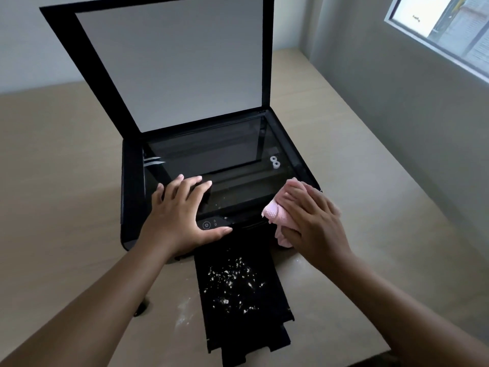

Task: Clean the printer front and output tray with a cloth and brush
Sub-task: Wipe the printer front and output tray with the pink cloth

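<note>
A black printer (132, 197) stands on the table with its scanner lid (169, 64) raised. My left hand (182, 215) lies flat with fingers spread on the front left of the scanner glass, beside the control panel (211, 224). My right hand (312, 223) presses a bunched pink cloth (275, 211) against the printer's front right corner. The black output tray (238, 308) sticks out toward me, strewn with several white crumbs. No brush can be seen.
The beige table (66, 168) carries the printer; a white dusty smear (184, 308) lies left of the tray. A dark object (141, 308) peeks out under my left forearm. A grey wall with a window (444, 25) runs along the right.
</note>
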The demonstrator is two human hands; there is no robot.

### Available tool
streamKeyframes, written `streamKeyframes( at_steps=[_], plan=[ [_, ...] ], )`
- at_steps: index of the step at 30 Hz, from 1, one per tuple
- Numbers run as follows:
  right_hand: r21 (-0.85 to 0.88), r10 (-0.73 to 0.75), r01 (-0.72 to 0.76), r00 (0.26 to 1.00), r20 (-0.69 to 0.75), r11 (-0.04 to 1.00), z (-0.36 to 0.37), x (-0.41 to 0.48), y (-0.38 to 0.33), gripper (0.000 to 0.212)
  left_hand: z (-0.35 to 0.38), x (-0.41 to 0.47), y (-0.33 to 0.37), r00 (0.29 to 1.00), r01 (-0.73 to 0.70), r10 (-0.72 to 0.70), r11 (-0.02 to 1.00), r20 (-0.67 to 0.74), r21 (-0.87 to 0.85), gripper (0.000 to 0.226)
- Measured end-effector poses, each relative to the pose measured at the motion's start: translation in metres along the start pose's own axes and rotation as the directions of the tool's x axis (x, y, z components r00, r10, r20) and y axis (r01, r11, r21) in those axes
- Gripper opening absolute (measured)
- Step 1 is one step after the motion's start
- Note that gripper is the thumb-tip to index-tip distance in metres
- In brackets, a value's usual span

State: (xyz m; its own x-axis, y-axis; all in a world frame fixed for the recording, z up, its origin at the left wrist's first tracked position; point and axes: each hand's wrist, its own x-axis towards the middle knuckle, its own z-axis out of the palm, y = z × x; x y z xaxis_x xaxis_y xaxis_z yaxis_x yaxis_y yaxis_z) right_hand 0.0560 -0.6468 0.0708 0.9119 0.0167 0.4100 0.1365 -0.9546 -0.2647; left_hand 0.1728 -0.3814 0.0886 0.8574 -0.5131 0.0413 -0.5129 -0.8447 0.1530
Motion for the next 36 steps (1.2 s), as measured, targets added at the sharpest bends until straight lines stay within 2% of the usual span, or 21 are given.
streamKeyframes(
  at_steps=[2, 6, 8, 10, 13, 15, 17, 19, 21, 22, 23, 25, 26, 27, 29, 31, 33, 34, 35, 36],
  plan=[
    [0.013, 0.022, -0.022, 0.999, 0.028, 1.0, 0.006, -0.005, -0.015, 0.054, 0.001, -0.001, -0.001, 1.0, -0.006, 0.006, 1.0, 0.005, -0.009, 0.11],
    [-0.059, -0.038, 0.042, 0.997, 0.07, 0.997, -0.003, 0.0, -0.011, 0.05, -0.002, 0.003, -0.004, 0.997, -0.022, 0.026, 0.998, 0.075, -0.053, 0.114],
    [-0.033, 0.046, -0.046, 0.999, 0.007, 0.998, -0.004, 0.001, -0.016, 0.039, -0.007, 0.003, -0.011, 0.989, -0.056, 0.066, 0.995, 0.134, -0.081, 0.114],
    [0.062, 0.171, -0.168, 0.984, -0.045, 0.984, 0.004, -0.002, -0.032, 0.031, -0.01, 0.003, -0.02, 0.982, -0.099, 0.108, 0.993, 0.157, -0.061, 0.112],
    [0.088, 0.253, -0.245, 0.963, -0.097, 0.966, 0.023, -0.008, -0.068, 0.031, -0.011, -0.004, -0.03, 0.978, -0.171, 0.17, 0.985, 0.119, -0.002, 0.108],
    [0.065, 0.192, -0.188, 0.98, -0.06, 0.98, 0.025, -0.009, -0.078, 0.036, -0.01, -0.006, -0.03, 0.981, -0.172, 0.171, 0.985, 0.094, -0.004, 0.107],
    [-0.033, 0.138, -0.138, 0.99, -0.016, 0.99, 0.015, -0.007, -0.069, 0.039, -0.009, -0.007, -0.03, 0.981, -0.174, 0.175, 0.985, 0.082, -0.015, 0.107],
    [-0.103, 0.192, -0.187, 0.98, 0.044, 0.977, 0.003, -0.004, -0.053, 0.038, -0.009, -0.007, -0.033, 0.982, -0.171, 0.173, 0.985, 0.073, -0.038, 0.107],
    [-0.086, 0.237, -0.231, 0.969, 0.067, 0.969, -0.002, -0.005, -0.042, 0.037, -0.008, -0.005, -0.035, 0.983, -0.173, 0.176, 0.984, 0.057, -0.047, 0.106],
    [-0.018, 0.256, -0.255, 0.967, 0.002, 0.967, -0.001, -0.004, -0.039, 0.033, -0.008, -0.005, -0.036, 0.983, -0.176, 0.178, 0.983, 0.051, -0.046, 0.106],
    [0.089, 0.329, -0.321, 0.938, -0.106, 0.943, -0.001, -0.004, -0.037, 0.03, -0.008, -0.005, -0.035, 0.982, -0.18, 0.182, 0.983, 0.046, -0.043, 0.106],
    [0.303, 0.557, -0.478, 0.779, -0.287, 0.825, -0.002, -0.002, -0.027, 0.031, -0.007, -0.005, -0.035, 0.983, -0.181, 0.182, 0.983, 0.031, -0.036, 0.105],
    [0.354, 0.612, -0.509, 0.728, -0.31, 0.785, -0.002, 0.001, -0.02, 0.03, -0.007, -0.004, -0.035, 0.983, -0.18, 0.181, 0.983, 0.025, -0.036, 0.105],
    [0.353, 0.62, -0.522, 0.733, -0.28, 0.776, 0.001, 0.003, -0.016, 0.031, -0.007, -0.004, -0.035, 0.983, -0.18, 0.181, 0.983, 0.024, -0.035, 0.105],
    [0.245, 0.58, -0.534, 0.794, -0.185, 0.809, 0.015, 0.004, -0.019, 0.036, -0.006, -0.003, -0.035, 0.983, -0.181, 0.182, 0.983, 0.027, -0.032, 0.105],
    [0.064, 0.47, -0.466, 0.865, -0.174, 0.882, 0.023, 0.001, -0.026, 0.04, -0.007, -0.003, -0.034, 0.983, -0.179, 0.18, 0.983, 0.025, -0.036, 0.105],
    [-0.068, 0.216, -0.224, 0.97, -0.114, 0.972, 0.017, -0.004, -0.023, 0.043, -0.007, -0.004, -0.033, 0.984, -0.176, 0.177, 0.984, 0.022, -0.036, 0.105],
    [-0.1, 0.094, -0.099, 0.994, -0.053, 0.99, 0.012, -0.007, -0.015, 0.044, -0.007, -0.004, -0.033, 0.984, -0.177, 0.178, 0.984, 0.025, -0.033, 0.105],
    [-0.116, 0.018, -0.018, 1.0, 0.002, 0.993, 0.006, -0.009, -0.006, 0.046, -0.007, -0.004, -0.033, 0.984, -0.177, 0.178, 0.984, 0.028, -0.032, 0.105],
    [-0.106, 0.023, -0.02, 0.999, 0.028, 0.994, -0.001, -0.007, 0.002, 0.048, -0.007, -0.004, -0.033, 0.984, -0.176, 0.177, 0.984, 0.03, -0.032, 0.105]
  ],
)
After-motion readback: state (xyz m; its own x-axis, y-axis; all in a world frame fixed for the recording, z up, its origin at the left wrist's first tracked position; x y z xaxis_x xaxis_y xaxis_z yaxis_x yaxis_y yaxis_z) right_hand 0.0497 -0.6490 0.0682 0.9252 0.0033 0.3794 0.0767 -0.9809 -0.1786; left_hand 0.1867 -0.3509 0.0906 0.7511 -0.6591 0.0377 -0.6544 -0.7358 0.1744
